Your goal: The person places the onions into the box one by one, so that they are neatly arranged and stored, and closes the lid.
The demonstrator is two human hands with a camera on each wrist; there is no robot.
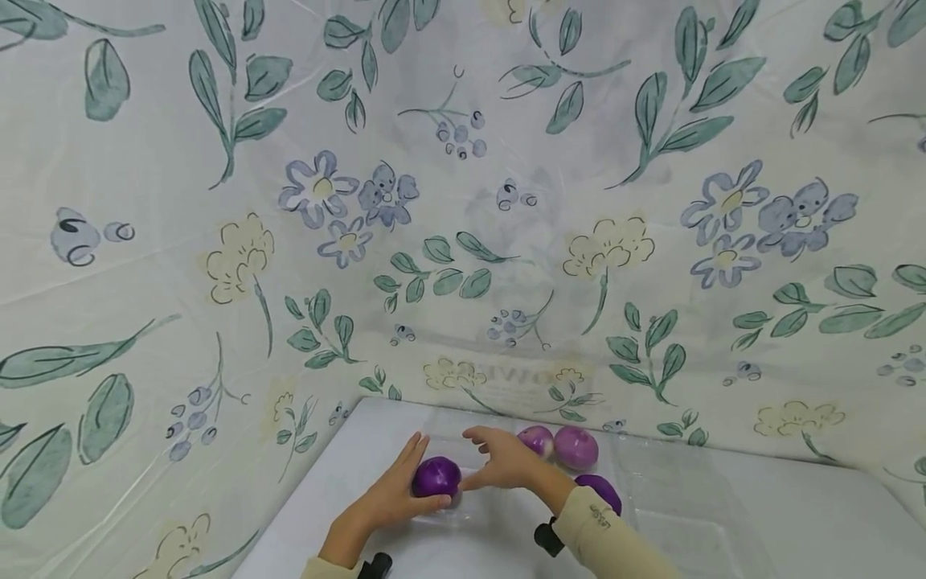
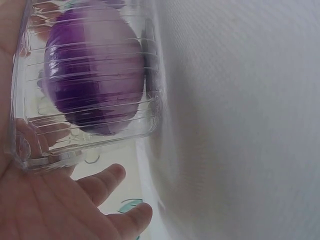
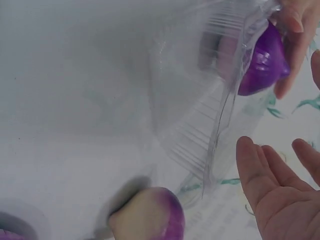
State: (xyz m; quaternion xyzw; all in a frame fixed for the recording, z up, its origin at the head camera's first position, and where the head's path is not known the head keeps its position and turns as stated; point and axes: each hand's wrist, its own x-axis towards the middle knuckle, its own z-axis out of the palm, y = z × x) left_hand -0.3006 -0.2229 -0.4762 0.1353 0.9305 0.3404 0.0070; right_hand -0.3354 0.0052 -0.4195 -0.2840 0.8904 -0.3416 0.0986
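Note:
A glossy purple onion [image 1: 436, 477] sits at the left end of a clear plastic box [image 3: 185, 135] with ribbed walls. In the right wrist view, the onion's top shows above the box's rim. My left hand [image 1: 394, 492] holds that end of the box, thumb on the near side and fingers on the far side. The left wrist view shows the box against my palm, two fingers sticking out past it, the onion [image 2: 95, 67] seen through the plastic. My right hand [image 1: 499, 460] hovers over the box's right side, fingers apart, with nothing in it.
To the right lie two pinkish-purple onions [image 1: 576, 447] and a darker purple onion [image 1: 599, 492] partly behind my right forearm. More clear plastic [image 1: 680, 523] lies flat on the white table [image 1: 318, 482]. Behind the table hangs a flower-patterned cloth [image 1: 463, 201].

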